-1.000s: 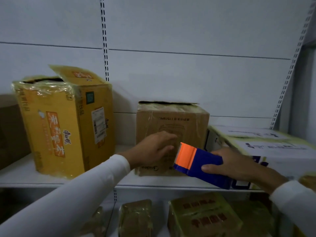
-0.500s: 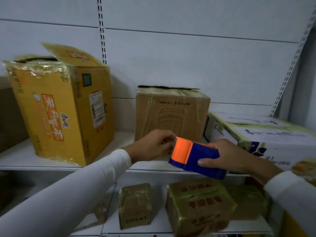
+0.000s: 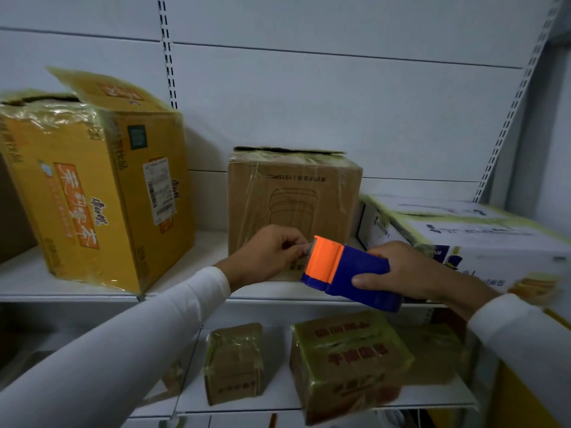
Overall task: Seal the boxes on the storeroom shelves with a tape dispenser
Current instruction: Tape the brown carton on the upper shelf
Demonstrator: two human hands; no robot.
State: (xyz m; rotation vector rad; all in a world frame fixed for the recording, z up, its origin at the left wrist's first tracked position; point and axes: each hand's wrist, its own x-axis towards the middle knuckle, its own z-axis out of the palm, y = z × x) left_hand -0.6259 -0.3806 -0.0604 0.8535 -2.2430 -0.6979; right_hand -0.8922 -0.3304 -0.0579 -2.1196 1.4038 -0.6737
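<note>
Fingers: left hand [image 3: 272, 254] pinches tape end at dispenser [image 3: 346, 271] mouth, right hand [image 3: 411, 273] grips dispenser | position: before brown box [image 3: 293, 208] | progress: brown box top gapes; resealing pending.

left hand [image 3: 272, 254] now pinching (tape end), dispenser [image 3: 349, 273]

The upper shelf [image 3: 191, 285] carried a yellow box [image 3: 92, 193] at nine o'clock, a brown box [image 3: 293, 196] centrally and a white box [image 3: 463, 233] at three o'clock. The lower shelf [image 3: 278, 396] bore two small taped boxes [image 3: 234, 362] near six o'clock.
</note>
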